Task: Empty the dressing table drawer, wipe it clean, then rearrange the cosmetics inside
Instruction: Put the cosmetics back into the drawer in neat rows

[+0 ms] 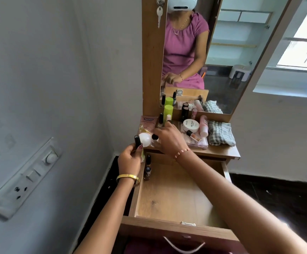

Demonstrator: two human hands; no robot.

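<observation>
Pale grey walls meet at a corner where a narrow wooden desk [220, 150] with a tall mirror [222, 57] stands, a switch panel [23, 177] on the wall to one side and a window [303, 35] on the other.

Head view: the left hand [129, 160], a gold bangle [128, 177] at its wrist, is raised at the desk's near left corner, its grip curled around a slim black tube [137, 141] held upright. The right hand [168, 139], wearing a beaded bracelet [182, 153], reaches across above the left, fingers bent down among small bottles; a black cap [155, 137] shows at its fingertips, but whether the grip holds it cannot be told. Between the two hands lies a round white ball [145, 139]. Beyond the right hand stand a lime-green bottle [168, 112] and a dark lipstick tube [184, 112]; to its right sit a white jar [191, 125], its lid lettering too blurred to read surely, a pink bottle [203, 125] and a folded checked cloth [220, 132]. A pink sachet [148, 123] behind the left hand carries a label that appears to read "Vaseline".

Below both hands the drawer [176, 198] stands pulled open, its wooden floor mostly bare, two small dark bottles [147, 168] at its far left corner just beside the left wrist.
</observation>
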